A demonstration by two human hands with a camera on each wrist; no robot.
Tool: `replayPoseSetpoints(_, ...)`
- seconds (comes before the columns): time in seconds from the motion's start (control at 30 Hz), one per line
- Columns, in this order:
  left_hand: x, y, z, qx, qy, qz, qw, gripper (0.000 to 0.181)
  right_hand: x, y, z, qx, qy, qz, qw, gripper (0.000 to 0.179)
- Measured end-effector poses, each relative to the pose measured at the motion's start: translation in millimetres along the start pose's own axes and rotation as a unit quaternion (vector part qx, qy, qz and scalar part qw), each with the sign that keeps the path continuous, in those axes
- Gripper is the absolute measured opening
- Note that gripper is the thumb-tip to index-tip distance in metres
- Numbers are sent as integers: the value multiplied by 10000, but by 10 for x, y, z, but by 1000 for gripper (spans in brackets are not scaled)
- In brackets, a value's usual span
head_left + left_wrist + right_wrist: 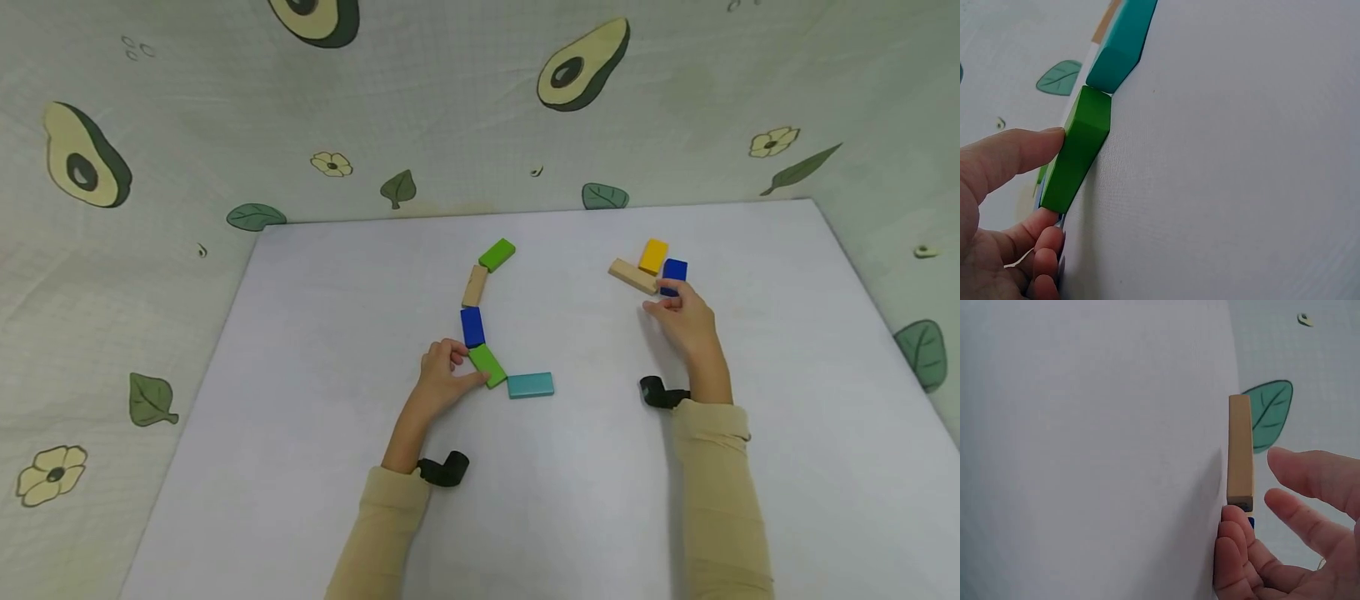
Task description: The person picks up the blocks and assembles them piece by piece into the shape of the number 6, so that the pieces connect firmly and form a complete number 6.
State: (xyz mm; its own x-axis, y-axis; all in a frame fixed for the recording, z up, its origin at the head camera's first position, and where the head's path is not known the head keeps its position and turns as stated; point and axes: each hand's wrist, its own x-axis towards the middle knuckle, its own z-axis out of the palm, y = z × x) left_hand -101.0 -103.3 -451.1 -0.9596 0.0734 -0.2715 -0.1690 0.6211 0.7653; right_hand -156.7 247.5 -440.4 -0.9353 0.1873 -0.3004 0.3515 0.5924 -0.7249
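My left hand (442, 379) pinches a green block (487, 367) between thumb and forefinger; the left wrist view shows the thumb against its side. A teal block (530, 385) lies at that block's right end. Beyond it a blue block (472, 327), a wooden block (475, 286) and another green block (497, 254) continue the curved row. My right hand (686, 321) is over a second blue block (675, 268), partly covering it, thumb and forefinger apart. Beside the fingers lie a wooden block (1240, 450) and a yellow block (653, 257).
The blocks lie on a white tabletop (337, 333). A cloth with avocado and leaf prints (465, 100) surrounds its back and sides. Each wrist carries a black camera, one on the left (446, 469) and one on the right (660, 392).
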Motion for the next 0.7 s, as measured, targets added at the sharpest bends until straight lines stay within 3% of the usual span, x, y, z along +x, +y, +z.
replayPoseSetpoints(0.4, 13, -9, -4, -3, -9, -15, 10000, 46, 163, -70, -27, -415, -188, 45, 9990, 61)
replayPoseSetpoints(0.7, 6, -14, 1, -39, -25, 4, 10000, 45, 231, -98, -36, -370, -193, 475, 9980, 60)
